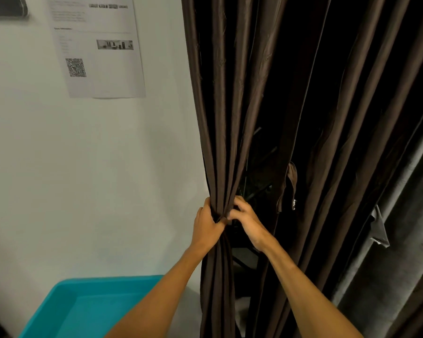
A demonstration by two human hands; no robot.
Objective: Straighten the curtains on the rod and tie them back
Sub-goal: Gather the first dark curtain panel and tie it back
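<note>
Observed: the left curtain panel [220, 142], dark brown with a faint sheen, hangs just beside the white wall [108, 167] and is drawn into a tight bunch at about mid-height. The left hand [206, 226] is clenched around that bunch from the wall side, thumb and fingers wrapped about the gathered folds. The right hand [248, 222] meets it from the other side, fingers curled and pinching at the front of the gather; whether a tie band lies under those fingers cannot be told. The rod is out of view. The right curtain panel [352, 118] hangs loose in long pleats, with a small fabric tab [292, 178] dangling at its inner edge. A printed sheet [98, 45] is fixed to the wall, and a turquoise bin [88, 306] stands below. Assessment: the cloth appears soft and limp, moderately heavy for its length, and smooth enough to slip through a slack hold. It will collapse and spread the moment pressure eases, so the bunch is best held at its narrowest point, with one hand encircling it fully while the other works the tie. The fabric itself looks robust; the likelier fault is uneven pleats trapped in the gather.
</note>
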